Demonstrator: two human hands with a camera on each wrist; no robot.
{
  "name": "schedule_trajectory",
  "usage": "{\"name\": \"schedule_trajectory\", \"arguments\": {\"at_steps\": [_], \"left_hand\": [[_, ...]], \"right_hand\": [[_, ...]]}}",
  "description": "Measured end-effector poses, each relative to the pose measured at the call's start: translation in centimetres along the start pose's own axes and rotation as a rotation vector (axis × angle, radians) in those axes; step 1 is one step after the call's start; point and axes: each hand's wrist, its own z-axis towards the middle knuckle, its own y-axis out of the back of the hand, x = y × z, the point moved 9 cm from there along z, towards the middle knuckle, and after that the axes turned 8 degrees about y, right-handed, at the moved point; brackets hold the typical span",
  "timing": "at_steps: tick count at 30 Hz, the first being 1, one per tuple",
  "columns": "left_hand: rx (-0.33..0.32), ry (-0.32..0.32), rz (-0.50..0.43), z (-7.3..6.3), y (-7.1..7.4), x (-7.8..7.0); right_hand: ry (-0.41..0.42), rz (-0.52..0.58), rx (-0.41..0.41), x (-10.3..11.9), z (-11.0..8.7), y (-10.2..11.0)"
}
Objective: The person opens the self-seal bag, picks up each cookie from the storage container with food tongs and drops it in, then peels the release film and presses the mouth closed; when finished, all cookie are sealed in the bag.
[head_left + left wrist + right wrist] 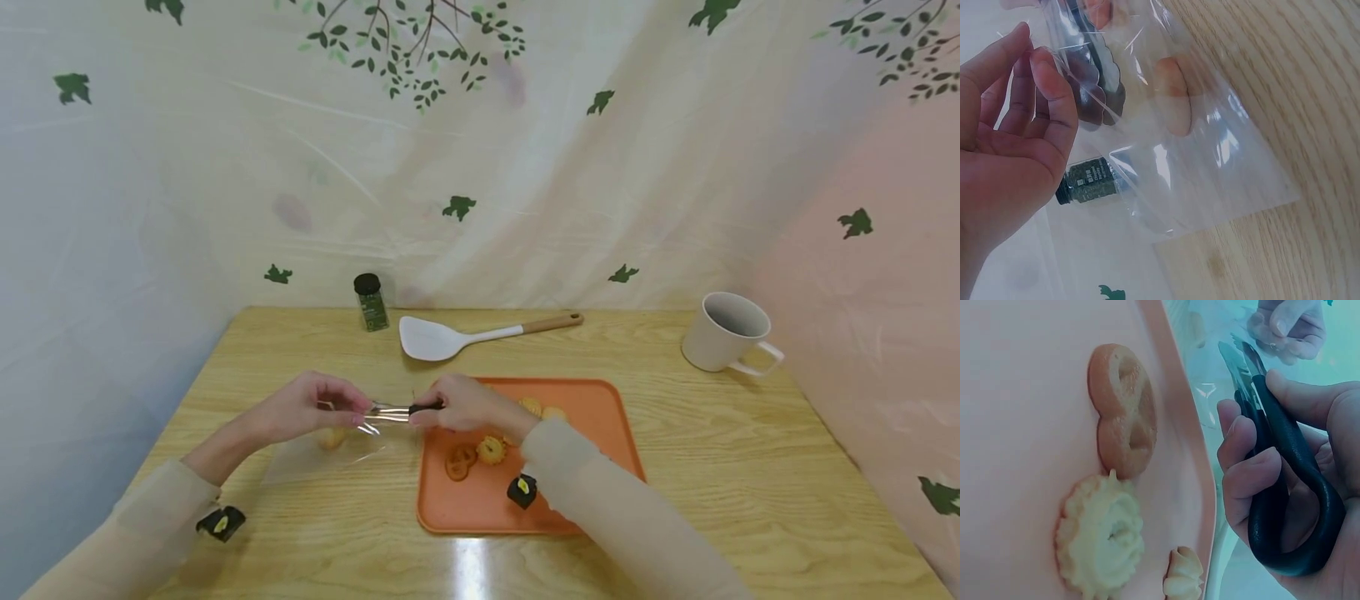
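Pale fabric (pixel 480 154) printed with green leaves is hung behind a wood-grained desk (pixel 742 475). Along the rear of the desk, a dark-capped jar (pixel 371 305), a white spatula (pixel 433 340) with a wooden handle, and a light mug (pixel 711 340) are arranged from left to right. An orange tray (pixel 487 515) is set nearer the front, partly covered by the right arm. The hands are spaced a little apart, each engaged. By the right hand (pixel 468 404), the black handle of a pair of tongs (pixel 1297 453) is gripped; their metal tips are seen through the film of a clear bag (pixel 1210 181), and whether anything is held between them cannot be told. Near its mouth, the bag is pinched by the left hand (pixel 318 406). It is located left of the tray, with a cookie (pixel 1174 100) contained inside (its outline is softened by the plastic). On the tray, a pretzel-shaped cookie (pixel 1113 422) is laid touching a fluted round cookie (pixel 1100 537); other cookies (pixel 530 406) are partly hidden by the right arm.
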Motion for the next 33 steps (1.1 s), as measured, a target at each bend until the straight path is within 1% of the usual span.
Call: {"name": "schedule_trajectory", "arguments": {"at_steps": [2,5,8,12,16,21,24,29,33], "left_hand": [[-0.002,0.023,0.009,0.0,0.1,0.2],[-0.003,0.038,0.013,0.0,0.1,0.3],[0.001,0.026,0.011,-0.1,0.1,0.3],[0.003,0.008,0.015,-0.2,0.1,0.2],[-0.001,0.004,0.02,-0.2,0.1,0.3],[-0.007,-0.016,0.018,-0.3,0.2,0.2],[-0.005,-0.015,0.008,-0.4,0.3,0.1],[-0.005,0.011,0.002,-0.4,0.4,0.3],[-0.009,0.014,0.005,-0.4,0.4,0.3]], "right_hand": [[-0.027,0.027,-0.004,-0.2,-0.1,0.1],[-0.075,0.072,-0.013,-0.5,-0.5,0.3],[-0.101,0.101,-0.014,-0.7,-0.8,0.5],[-0.099,0.135,0.006,-0.9,-1.3,0.7],[-0.085,0.131,0.035,-1.1,-2.1,1.1],[-0.109,0.102,0.035,-1.6,-3.6,2.1],[-0.119,0.082,0.034,-1.8,-4.8,2.8],[-0.083,0.065,0.028,-2.0,-7.1,3.7],[-0.001,0.043,0.01,-1.7,-9.4,4.8]]}}
